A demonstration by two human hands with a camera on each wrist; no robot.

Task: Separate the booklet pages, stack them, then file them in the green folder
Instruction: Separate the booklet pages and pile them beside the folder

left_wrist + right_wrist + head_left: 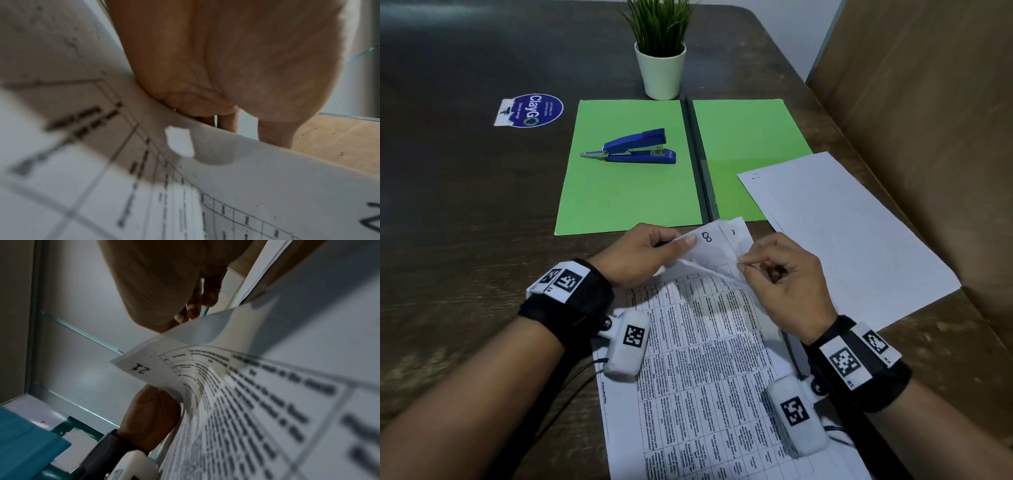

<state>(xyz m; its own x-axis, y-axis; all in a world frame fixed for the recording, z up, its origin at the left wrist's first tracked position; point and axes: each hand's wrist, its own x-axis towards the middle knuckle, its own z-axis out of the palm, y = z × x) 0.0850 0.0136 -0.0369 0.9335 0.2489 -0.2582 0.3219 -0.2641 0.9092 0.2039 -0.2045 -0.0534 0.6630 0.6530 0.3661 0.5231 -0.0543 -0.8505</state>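
The booklet (709,359), white pages printed with tables, lies on the table in front of me, its far corner lifted and folded back. My left hand (650,253) grips that bent corner bundle, where an "8" is written, thumb on top. My right hand (767,270) pinches the edge of a page at the same corner between thumb and forefinger. The open green folder (626,192) lies flat just beyond the hands. In the left wrist view the palm (226,65) presses on the curled page (123,178). The right wrist view shows the lifted corner marked "21" (141,368) and the left hand (152,410) under it.
A blue stapler (633,147) sits on the folder's left flap. A loose white sheet (849,236) lies to the right, overlapping the folder's right flap. A potted plant (661,51) stands behind the folder, a round sticker (530,110) to its left. A brown panel (928,120) rises at the right.
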